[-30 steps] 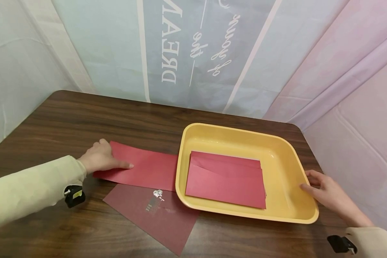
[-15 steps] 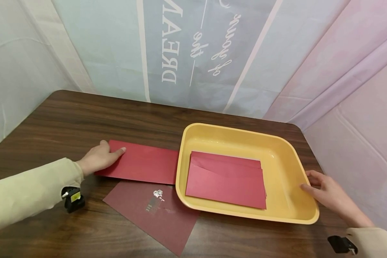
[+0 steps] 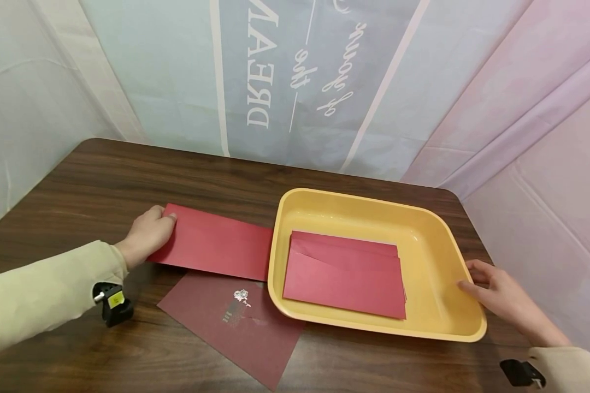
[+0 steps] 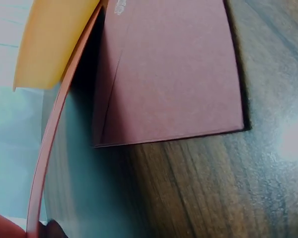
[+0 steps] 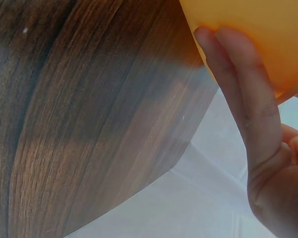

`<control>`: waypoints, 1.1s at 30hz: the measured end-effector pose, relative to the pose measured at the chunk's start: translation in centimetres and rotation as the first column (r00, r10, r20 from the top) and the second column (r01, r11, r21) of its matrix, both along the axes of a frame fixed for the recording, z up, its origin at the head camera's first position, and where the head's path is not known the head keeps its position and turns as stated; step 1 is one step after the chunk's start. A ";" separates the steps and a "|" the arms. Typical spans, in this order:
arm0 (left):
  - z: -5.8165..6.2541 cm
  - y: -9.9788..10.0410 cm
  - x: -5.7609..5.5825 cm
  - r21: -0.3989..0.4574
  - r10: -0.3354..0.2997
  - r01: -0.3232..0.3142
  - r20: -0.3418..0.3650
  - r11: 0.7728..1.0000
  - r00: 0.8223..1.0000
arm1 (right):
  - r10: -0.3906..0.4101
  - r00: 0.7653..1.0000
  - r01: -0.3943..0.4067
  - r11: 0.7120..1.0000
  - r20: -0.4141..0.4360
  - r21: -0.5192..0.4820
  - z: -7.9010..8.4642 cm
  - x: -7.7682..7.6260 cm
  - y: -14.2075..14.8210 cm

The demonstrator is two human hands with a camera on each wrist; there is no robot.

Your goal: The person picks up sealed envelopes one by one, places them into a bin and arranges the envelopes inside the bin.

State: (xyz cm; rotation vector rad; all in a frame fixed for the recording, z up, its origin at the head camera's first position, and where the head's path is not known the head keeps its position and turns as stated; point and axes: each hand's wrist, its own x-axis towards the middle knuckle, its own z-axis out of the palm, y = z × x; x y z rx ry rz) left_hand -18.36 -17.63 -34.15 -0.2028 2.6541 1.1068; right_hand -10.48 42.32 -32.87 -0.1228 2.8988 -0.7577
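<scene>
My left hand (image 3: 149, 233) pinches the left end of a red envelope (image 3: 221, 244), thumb on its upper face. In the left wrist view this envelope (image 4: 54, 111) shows edge-on, tilted up off the table. Its right end meets the left wall of a yellow basin (image 3: 425, 256), where the rim hides it; I cannot tell whether it runs underneath. Inside the basin lies a stack of red envelopes (image 3: 344, 275). My right hand (image 3: 501, 297) grips the basin's right rim, thumb inside; in the right wrist view the fingers (image 5: 248, 74) lie along its outer wall.
A dark maroon envelope (image 3: 236, 322) with a white rose print lies flat on the brown wooden table (image 3: 128, 180), partly beneath the basin's near left corner. A printed cloth backdrop (image 3: 177, 82) hangs behind the far edge and along both sides.
My left thumb has drawn back toward the envelope's left end. That end has risen and shifted slightly away from me. The basin and my right hand stay put.
</scene>
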 end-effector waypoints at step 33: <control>4.0 0.0 -0.6 0.203 0.210 -0.180 -0.141 0.963 0.967 | 0.007 1.000 -0.007 1.000 0.017 -0.009 -0.2 0.0 0.0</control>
